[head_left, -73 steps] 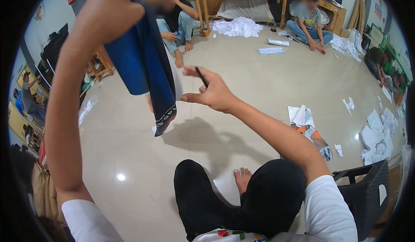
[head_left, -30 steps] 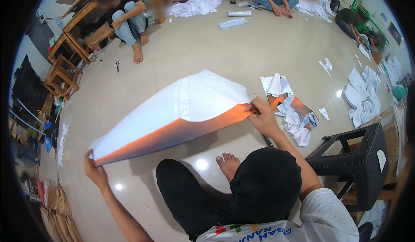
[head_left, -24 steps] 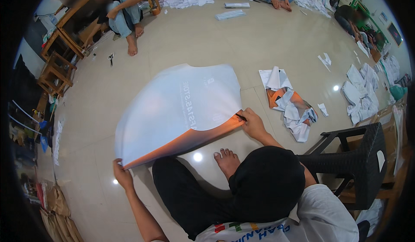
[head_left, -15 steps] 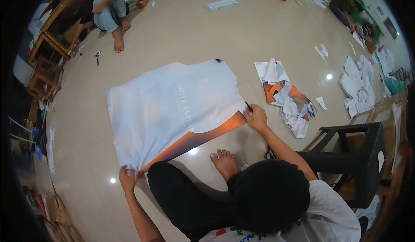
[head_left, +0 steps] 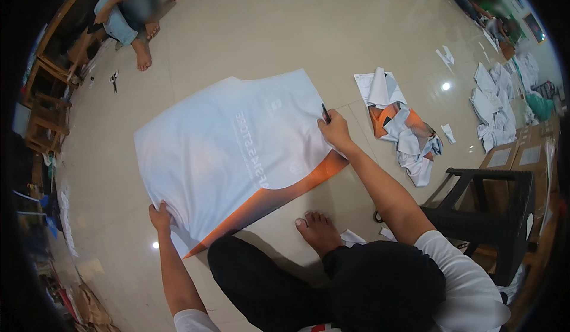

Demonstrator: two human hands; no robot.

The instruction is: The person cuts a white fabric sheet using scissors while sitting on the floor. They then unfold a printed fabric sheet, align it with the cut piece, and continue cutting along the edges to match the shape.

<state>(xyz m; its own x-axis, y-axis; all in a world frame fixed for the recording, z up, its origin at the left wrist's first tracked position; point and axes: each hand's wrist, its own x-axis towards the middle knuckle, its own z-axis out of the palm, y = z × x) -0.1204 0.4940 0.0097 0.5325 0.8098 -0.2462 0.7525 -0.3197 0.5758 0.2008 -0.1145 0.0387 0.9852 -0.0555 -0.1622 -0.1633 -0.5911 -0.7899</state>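
Note:
A pale shirt-shaped cloth panel (head_left: 208, 136) lies spread on the floor before me, its wrong side up, with lettering showing through faintly in reverse. Along its near edge an orange and dark cloth part (head_left: 279, 192) shows from beneath. My left hand (head_left: 160, 216) pinches the panel's left near corner, where the cloth wrinkles. At the right edge, my right hand (head_left: 336, 131) is closed around a slim black pen-like tool (head_left: 325, 113). Its fingers touch the panel's margin; whether they also grip cloth I cannot tell.
To the right lies a heap of white and orange cloth pieces (head_left: 404, 127). A black step stool (head_left: 493, 195) stands near my right arm, before cardboard boxes (head_left: 528, 148). Scissors (head_left: 114, 81) lie far left, near a seated person's foot (head_left: 142, 56). My bare foot (head_left: 319, 231) is close to the panel.
My left hand has moved up and left along the panel's edge, my right hand up along the right edge. The panel lies flatter, and its far right corner no longer shows a dark patch.

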